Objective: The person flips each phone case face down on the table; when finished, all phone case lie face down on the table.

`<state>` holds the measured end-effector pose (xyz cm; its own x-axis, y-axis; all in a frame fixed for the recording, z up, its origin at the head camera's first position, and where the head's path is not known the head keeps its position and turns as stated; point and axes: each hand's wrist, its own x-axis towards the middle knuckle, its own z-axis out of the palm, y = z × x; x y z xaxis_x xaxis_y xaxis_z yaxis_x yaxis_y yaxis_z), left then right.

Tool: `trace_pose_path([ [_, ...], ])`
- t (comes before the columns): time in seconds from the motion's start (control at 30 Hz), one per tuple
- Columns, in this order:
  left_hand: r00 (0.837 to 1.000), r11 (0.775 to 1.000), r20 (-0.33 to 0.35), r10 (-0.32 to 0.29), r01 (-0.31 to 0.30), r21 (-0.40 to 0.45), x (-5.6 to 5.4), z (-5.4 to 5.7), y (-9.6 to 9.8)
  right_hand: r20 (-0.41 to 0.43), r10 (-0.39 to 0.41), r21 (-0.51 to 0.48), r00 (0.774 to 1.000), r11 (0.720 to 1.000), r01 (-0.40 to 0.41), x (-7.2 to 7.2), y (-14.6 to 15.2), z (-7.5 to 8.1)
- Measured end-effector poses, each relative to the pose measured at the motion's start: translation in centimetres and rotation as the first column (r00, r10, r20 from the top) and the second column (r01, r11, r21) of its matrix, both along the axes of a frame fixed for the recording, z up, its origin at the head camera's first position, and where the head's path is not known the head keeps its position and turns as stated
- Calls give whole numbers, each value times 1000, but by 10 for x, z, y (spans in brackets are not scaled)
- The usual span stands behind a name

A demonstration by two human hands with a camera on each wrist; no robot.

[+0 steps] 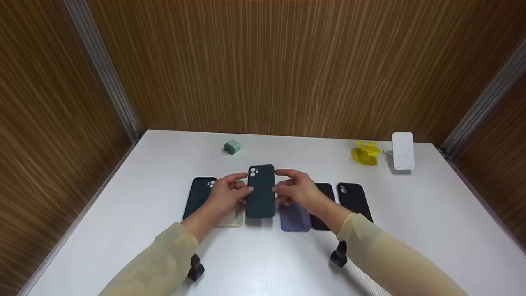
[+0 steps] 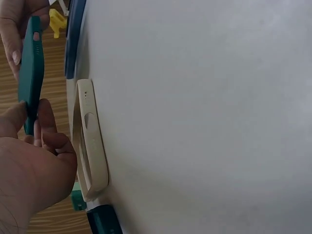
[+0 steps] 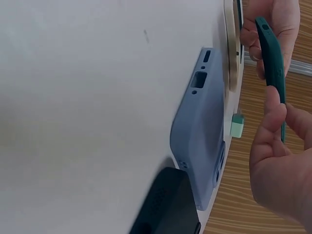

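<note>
A dark green phone case (image 1: 261, 193) is held up over the white table, its back and camera cutouts facing me. My left hand (image 1: 226, 191) pinches its left edge between thumb and fingers, and my right hand (image 1: 300, 189) pinches the right edge. Beneath the left hand lies a cream phone case (image 2: 92, 141), partly covered in the head view. A purple-blue phone case (image 3: 200, 122) lies below the right hand. Farther left is another dark green case (image 1: 197, 199). Right of the purple-blue one lie a black case (image 1: 324, 189), partly behind my right forearm, and a second black case (image 1: 353, 199).
A green plug adapter (image 1: 232, 147) sits toward the back of the table. At the back right are a yellow object (image 1: 365, 155) and a white block with slots (image 1: 403, 150). Wood-grain panels (image 1: 263, 70) rise behind and at both sides.
</note>
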<state>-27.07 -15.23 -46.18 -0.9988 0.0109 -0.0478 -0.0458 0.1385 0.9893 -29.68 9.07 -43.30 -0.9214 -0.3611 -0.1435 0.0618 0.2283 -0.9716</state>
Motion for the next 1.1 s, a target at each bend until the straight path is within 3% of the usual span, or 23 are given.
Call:
trace_pose_path([
  [0.27, 1000, 997, 2, 10, -9, -77, 0, -7, -3, -97, 53, 102, 994, 994, -43, -3, -1, -10],
  [0.53, 1000, 999, -9, -2, 1, -54, -1, -11, -2, -170, 77, 190, 982, 981, -44, -2, 2, -17],
  [1.1, 1000, 995, -11, -8, 7, -97, -1, -18, -1, -174, 100, 236, 980, 970, -57, -3, 3, -24],
])
